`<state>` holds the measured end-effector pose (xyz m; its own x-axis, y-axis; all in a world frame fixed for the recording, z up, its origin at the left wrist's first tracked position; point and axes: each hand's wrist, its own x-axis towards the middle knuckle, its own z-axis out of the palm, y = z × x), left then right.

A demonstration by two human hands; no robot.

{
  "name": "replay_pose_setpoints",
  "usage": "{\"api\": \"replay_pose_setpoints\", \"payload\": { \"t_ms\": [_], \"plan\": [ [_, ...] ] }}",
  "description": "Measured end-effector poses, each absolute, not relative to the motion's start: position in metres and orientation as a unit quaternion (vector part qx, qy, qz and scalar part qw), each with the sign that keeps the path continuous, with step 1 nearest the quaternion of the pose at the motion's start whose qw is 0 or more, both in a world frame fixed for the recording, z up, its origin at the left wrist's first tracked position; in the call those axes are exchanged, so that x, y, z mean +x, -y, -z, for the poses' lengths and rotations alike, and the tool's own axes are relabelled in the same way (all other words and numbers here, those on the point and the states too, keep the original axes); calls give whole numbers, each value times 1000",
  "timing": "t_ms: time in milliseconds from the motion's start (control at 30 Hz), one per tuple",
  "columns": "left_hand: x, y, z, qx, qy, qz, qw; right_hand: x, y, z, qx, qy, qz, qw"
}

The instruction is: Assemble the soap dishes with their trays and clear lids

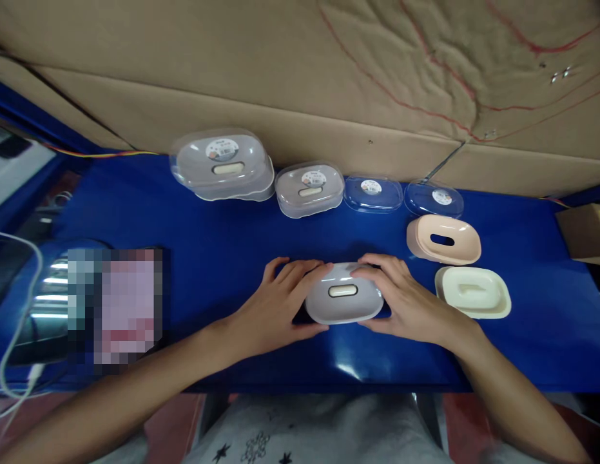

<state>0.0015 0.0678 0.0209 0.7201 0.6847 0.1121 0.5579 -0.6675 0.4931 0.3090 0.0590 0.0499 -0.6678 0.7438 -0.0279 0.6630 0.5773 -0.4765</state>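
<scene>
Between my two hands sits a grey oval soap dish (345, 306), with a cream bar showing through the slot in its middle. My left hand (287, 299) grips its left end, thumb at the near side and fingers at the far side. Its right end is held the same way by my right hand (399, 299). To the right lie a peach soap dish (466, 232) with an open slot and a cream soap dish (497, 293) with a raised bar in its centre.
Along the cardboard wall stand grey dishes under clear lids (188, 151) and a smaller lidded grey dish (285, 190). Two loose clear lids (372, 200) carry round labels. A blurred-out pink item (128, 296) and a white cable (36, 277) lie left on the blue table (222, 238).
</scene>
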Motion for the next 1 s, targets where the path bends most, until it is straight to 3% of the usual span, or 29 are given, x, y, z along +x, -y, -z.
{"api": "replay_pose_setpoints", "payload": {
  "t_ms": [167,267,367,467,1000],
  "plan": [
    [1,-67,-24,907,-341,-135,208,316,-74,-48,-393,867,-278,131],
    [1,-68,-26,911,-332,-130,207,314,-92,-39,-472,848,-168,171],
    [1,-68,-26,911,-331,-132,207,308,-109,-27,-538,830,-55,137],
    [1,-69,-25,910,-331,-135,211,302,-118,-17,-558,824,-15,98],
    [-1,-67,-26,924,-276,-114,238,313,-115,-18,-550,819,-32,161]
  ]
}}
